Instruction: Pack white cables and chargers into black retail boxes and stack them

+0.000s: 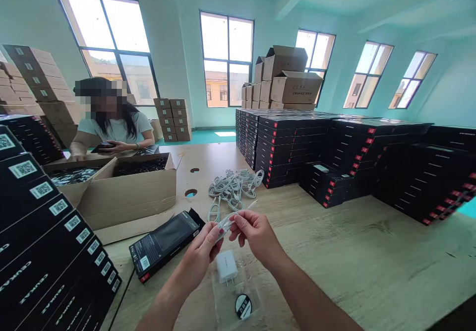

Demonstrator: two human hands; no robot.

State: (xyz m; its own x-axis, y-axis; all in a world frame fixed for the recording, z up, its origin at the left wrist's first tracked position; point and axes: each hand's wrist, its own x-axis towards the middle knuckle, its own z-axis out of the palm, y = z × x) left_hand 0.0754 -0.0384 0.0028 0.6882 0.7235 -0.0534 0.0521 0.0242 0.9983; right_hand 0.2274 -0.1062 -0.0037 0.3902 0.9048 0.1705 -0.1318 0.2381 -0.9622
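Note:
Both my hands are raised over the table around a coiled white cable point(223, 224). My left hand point(204, 251) pinches the coil from the left. On the other side, the fingers of my right hand point(250, 229) close on the cable's upper part, with a thin end sticking out past them. Below my hands lies a white plug charger point(226, 266) with its prongs toward me, on a clear plastic tray point(223, 303). A round black-and-white disc point(243, 306) sits in the tray's near part. An open black product box point(167, 244) lies left of my left hand.
A tangled pile of white cables point(234, 187) lies beyond my hands. Stacked black boxes point(290, 142) stand at the right, more black boxes point(40, 241) at the left. Across the table, a person point(111, 122) sits behind an open cardboard carton point(130, 192). The tabletop has holes point(191, 192).

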